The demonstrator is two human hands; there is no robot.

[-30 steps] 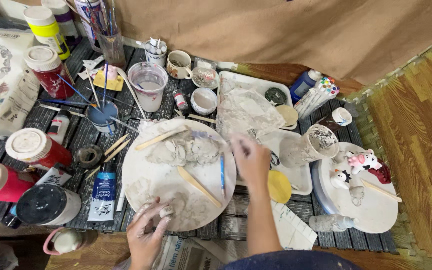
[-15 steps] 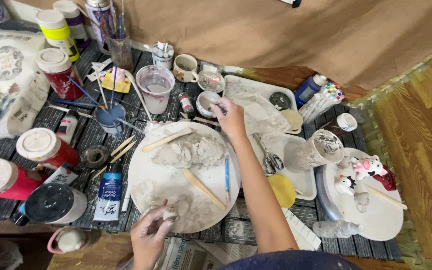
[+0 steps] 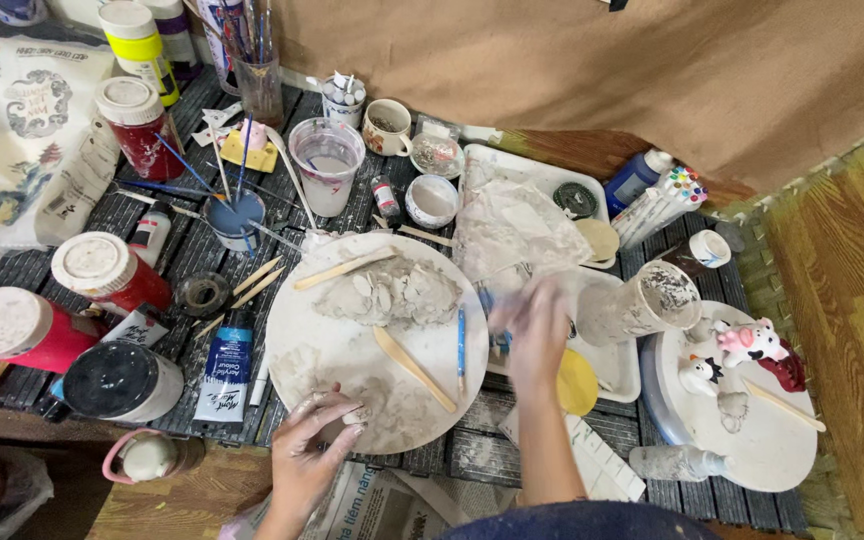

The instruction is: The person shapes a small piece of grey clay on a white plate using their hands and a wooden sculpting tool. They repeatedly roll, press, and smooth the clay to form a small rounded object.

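cluttered table: left hand [image 3: 314,445] flat on round board [image 3: 377,340] edge, right hand [image 3: 532,325] blurred, grip unclear.

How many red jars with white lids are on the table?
3: one at the back near the yellow-banded bottle, one mid-left, one at the far left edge. Others may be hidden.
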